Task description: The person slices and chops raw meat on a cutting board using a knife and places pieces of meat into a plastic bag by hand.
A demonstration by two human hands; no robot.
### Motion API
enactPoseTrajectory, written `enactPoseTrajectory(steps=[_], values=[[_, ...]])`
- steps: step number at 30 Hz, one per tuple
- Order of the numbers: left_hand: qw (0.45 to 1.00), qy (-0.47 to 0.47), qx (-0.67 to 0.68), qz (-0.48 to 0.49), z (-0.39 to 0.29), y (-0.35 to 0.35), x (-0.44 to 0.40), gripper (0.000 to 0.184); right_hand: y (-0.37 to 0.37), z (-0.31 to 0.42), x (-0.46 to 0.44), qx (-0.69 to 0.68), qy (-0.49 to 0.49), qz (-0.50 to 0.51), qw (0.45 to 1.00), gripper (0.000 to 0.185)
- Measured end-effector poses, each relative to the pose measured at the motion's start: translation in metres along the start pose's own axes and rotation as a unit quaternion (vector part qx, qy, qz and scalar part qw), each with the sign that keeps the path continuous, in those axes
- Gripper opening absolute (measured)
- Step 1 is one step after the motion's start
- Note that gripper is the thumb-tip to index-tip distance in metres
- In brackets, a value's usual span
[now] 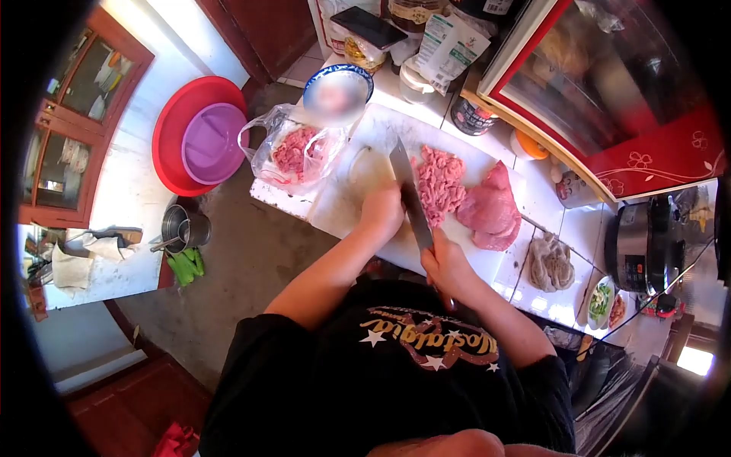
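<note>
My right hand (445, 266) is closed around the handle of a kitchen knife (415, 206), whose broad blade points away from me over a white cutting board (335, 206). Close to the left side of the blade is my left hand (383, 211); its fingers are turned under and hidden, and I cannot tell whether it touches the blade. Just right of the blade lies a pile of cut raw meat (440, 183). A larger uncut piece of raw meat (491, 207) rests beyond it on the right.
Left of the board sits an open plastic bag (297, 148) with cut meat, beside a blue-rimmed bowl (340, 72). A crumpled cloth (550, 263), a plate of chopped greens (600, 303) and a cooker (643, 247) are at right. Basins (171, 145) stand at left.
</note>
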State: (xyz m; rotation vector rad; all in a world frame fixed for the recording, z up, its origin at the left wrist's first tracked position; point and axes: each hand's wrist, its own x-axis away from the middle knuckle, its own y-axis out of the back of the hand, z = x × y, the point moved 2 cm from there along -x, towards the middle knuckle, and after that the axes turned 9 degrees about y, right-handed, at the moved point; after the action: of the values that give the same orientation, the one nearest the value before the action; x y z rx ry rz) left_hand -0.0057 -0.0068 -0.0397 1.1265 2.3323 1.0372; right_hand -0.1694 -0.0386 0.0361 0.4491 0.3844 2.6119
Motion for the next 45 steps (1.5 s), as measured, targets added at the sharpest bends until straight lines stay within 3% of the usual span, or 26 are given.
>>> enactPoseTrajectory(steps=[4, 7, 9, 12, 13, 15, 25, 28, 30, 33, 37, 40, 41, 45], values=[[0.994, 0.051, -0.010, 0.096, -0.005, 0.006, -0.001, 0.014, -0.004, -0.029, -0.061, 0.108, 0.084, -0.050, 0.989, 0.018], [0.995, 0.039, 0.044, 0.084, -0.009, 0.015, -0.002, 0.011, 0.010, -0.012, -0.077, -0.029, 0.043, -0.054, 0.997, 0.017], [0.979, 0.120, 0.133, 0.097, 0.000, 0.010, 0.001, 0.009, 0.015, -0.006, -0.058, -0.053, 0.089, -0.056, 0.993, 0.014], [0.974, 0.132, 0.157, 0.093, 0.014, 0.000, 0.000, 0.012, 0.021, 0.017, -0.012, -0.027, 0.047, -0.018, 0.998, 0.013], [0.974, 0.131, 0.158, 0.095, 0.013, 0.000, -0.001, 0.012, 0.020, 0.019, -0.002, -0.022, 0.010, 0.008, 1.000, 0.013], [0.998, 0.054, 0.033, 0.015, 0.004, 0.004, -0.001, 0.011, 0.009, 0.003, 0.010, -0.033, 0.008, 0.000, 0.999, 0.013], [0.999, 0.014, 0.005, 0.051, -0.002, 0.003, -0.006, 0.015, -0.002, -0.021, -0.049, -0.045, 0.056, -0.034, 0.997, 0.016], [0.974, 0.114, 0.157, 0.117, -0.006, 0.004, -0.005, 0.013, 0.010, -0.023, -0.077, -0.057, 0.091, -0.078, 0.991, 0.015], [0.995, 0.035, 0.066, 0.069, 0.005, -0.001, -0.003, 0.011, 0.023, -0.025, -0.076, -0.100, 0.086, -0.093, 0.987, 0.014], [0.994, 0.089, 0.023, 0.062, 0.000, 0.000, -0.005, 0.012, 0.043, -0.029, -0.046, -0.165, 0.081, -0.112, 0.977, 0.013], [0.995, -0.011, 0.088, -0.041, -0.026, 0.001, -0.039, 0.016, 0.066, -0.043, -0.014, -0.257, 0.075, -0.144, 0.953, 0.013], [0.993, 0.033, -0.076, 0.085, -0.063, -0.006, -0.071, 0.030, 0.076, -0.046, -0.001, -0.287, 0.090, -0.168, 0.939, 0.012], [0.994, 0.039, -0.064, 0.082, -0.067, -0.017, -0.082, 0.030, 0.078, -0.033, 0.003, -0.279, 0.091, -0.169, 0.941, 0.012], [0.984, -0.068, -0.117, 0.114, -0.084, -0.059, -0.086, 0.041, 0.088, 0.015, 0.019, -0.290, 0.088, -0.190, 0.934, 0.012]])
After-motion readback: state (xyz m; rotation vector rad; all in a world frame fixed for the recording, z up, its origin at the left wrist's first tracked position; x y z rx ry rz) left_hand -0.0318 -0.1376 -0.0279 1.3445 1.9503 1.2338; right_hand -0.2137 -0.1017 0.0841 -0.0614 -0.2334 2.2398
